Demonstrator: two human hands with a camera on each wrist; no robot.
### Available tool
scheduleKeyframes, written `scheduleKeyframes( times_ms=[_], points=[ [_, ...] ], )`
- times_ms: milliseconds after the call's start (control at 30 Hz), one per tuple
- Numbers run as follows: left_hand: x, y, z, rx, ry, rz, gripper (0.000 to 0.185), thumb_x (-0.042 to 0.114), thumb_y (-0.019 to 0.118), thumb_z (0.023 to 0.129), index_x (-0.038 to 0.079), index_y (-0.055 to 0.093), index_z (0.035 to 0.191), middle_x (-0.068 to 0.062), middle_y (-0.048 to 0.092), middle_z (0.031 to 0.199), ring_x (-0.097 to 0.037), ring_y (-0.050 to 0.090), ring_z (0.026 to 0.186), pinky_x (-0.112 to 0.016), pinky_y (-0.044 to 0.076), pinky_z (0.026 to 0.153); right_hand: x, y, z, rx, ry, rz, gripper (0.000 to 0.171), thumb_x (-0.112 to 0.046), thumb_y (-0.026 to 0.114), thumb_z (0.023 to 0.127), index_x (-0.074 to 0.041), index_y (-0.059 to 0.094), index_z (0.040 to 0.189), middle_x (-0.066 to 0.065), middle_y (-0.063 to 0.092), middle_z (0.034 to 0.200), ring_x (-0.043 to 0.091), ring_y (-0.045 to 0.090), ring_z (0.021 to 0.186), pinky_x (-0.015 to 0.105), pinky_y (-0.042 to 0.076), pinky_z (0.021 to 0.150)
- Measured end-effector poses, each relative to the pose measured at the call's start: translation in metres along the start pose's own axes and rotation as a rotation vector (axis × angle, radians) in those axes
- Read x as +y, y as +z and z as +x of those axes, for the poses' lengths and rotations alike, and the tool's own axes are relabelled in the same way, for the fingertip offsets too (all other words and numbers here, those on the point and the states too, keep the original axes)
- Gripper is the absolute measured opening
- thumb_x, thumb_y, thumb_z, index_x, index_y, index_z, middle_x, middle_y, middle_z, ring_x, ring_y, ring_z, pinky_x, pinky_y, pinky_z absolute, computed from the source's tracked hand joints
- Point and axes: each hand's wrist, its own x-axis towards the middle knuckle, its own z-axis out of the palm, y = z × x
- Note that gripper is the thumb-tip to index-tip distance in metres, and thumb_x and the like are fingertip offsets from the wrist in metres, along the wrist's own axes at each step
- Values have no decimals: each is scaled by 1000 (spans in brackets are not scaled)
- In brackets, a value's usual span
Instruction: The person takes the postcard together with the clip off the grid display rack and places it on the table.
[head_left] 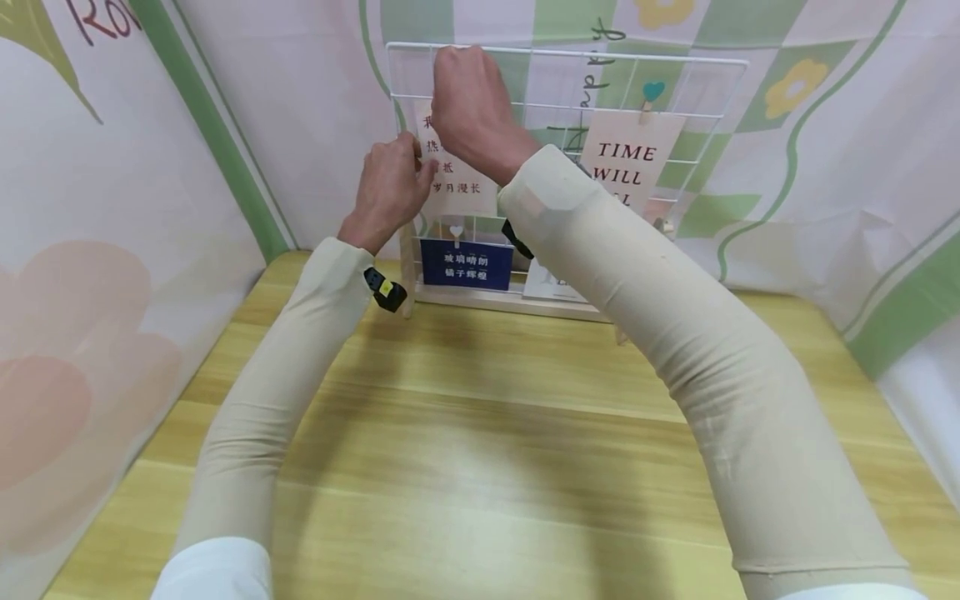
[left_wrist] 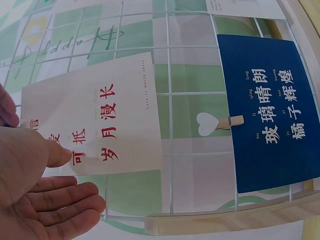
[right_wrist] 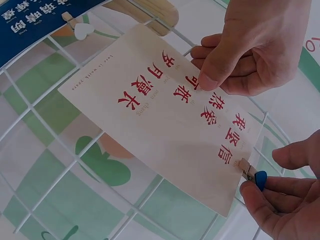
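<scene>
While the left hand (head_left: 388, 190) pinches the side edge of the white card (head_left: 459, 179) against the wire grid (head_left: 697, 75), the right hand (head_left: 472, 108) works above it at the card's top. Seen from the left wrist, the thumb presses the card and the other fingers lie relaxed below. From the right wrist, the right fingers pinch a small clip (right_wrist: 251, 173) at the card's edge. I think the card must stay flat until the clip bites both card and wire.

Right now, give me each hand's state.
Left hand: pinches the white card against the wire grid.
Right hand: pinches the small clip on the card's edge.
</scene>
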Motion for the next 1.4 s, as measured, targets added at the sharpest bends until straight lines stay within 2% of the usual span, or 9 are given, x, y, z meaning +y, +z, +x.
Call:
scheduleKeyframes(
  times_ms=[333, 600, 733, 833, 900, 1067, 1133, 1267, 1400],
  points=[
    [-1, 0, 2, 30, 6, -6, 30, 23, 48, 103, 0, 60, 117, -15, 71, 111, -23, 72, 97, -30, 59, 76, -1, -1, 9, 39, -1, -30, 37, 1, 33, 96, -3, 65, 114, 10, 70, 107, 15, 64, 88, 20, 50, 67],
    [-2, 0, 3, 43, 7, -11, 28, 23, 50, 103, 1, 62, 115, -14, 72, 110, -22, 72, 96, -29, 58, 75, 0, -1, 16, 69, 24, -46, 39, 0, 34, 99, -2, 65, 122, 14, 68, 123, 18, 67, 107, 26, 56, 84],
    [-2, 1, 5, 55, 22, -17, 28, 23, 50, 102, 0, 64, 112, -14, 73, 108, -22, 72, 91, -28, 57, 71, 2, -1, 17, 85, 28, -17, 38, -6, 33, 103, -5, 68, 117, 9, 71, 101, 14, 67, 93, 21, 53, 75],
    [-2, 1, 6, 62, 21, -17, 27, 22, 50, 102, 0, 64, 111, -14, 73, 107, -22, 71, 89, -28, 56, 70, 4, -1, 17, 91, 20, 16, 37, -8, 33, 104, -7, 70, 107, 1, 56, 76, 12, 59, 78, 18, 46, 64],
    [-2, 1, 7, 66, 18, -14, 28, 22, 50, 102, 1, 65, 111, -14, 73, 107, -21, 71, 89, -27, 55, 69, 5, -2, 18, 91, 17, 28, 34, -7, 33, 103, -8, 67, 98, -3, 46, 69, 11, 55, 73, 18, 42, 59],
    [-1, 1, 8, 70, 15, -19, 28, 24, 51, 102, 1, 65, 110, -13, 73, 106, -20, 71, 90, -27, 55, 69, 7, -5, 21, 107, 6, 38, 36, 2, 34, 98, -11, 57, 74, -3, 42, 62, 11, 48, 65, 18, 33, 49],
    [-1, 1, 8, 71, 12, -22, 28, 25, 51, 102, 2, 65, 111, -13, 73, 106, -20, 71, 90, -26, 55, 70, 8, -5, 21, 116, 3, 51, 38, 4, 34, 96, -10, 60, 72, 0, 49, 64, 11, 48, 65, 19, 33, 49],
    [-1, 1, 8, 78, 13, -27, 28, 24, 52, 102, 2, 66, 110, -13, 73, 105, -20, 71, 88, -27, 55, 69, 10, -5, 21, 127, 5, 67, 45, 6, 35, 94, -9, 76, 87, 4, 65, 80, 12, 54, 73, 20, 38, 54],
    [-1, 1, 8, 76, 13, -41, 27, 23, 52, 102, 1, 66, 109, -13, 73, 106, -21, 71, 89, -27, 56, 70, 10, -6, 23, 125, 19, 44, 50, 9, 35, 89, -12, 80, 96, 6, 72, 94, 13, 58, 81, 19, 42, 57]
  ],
)
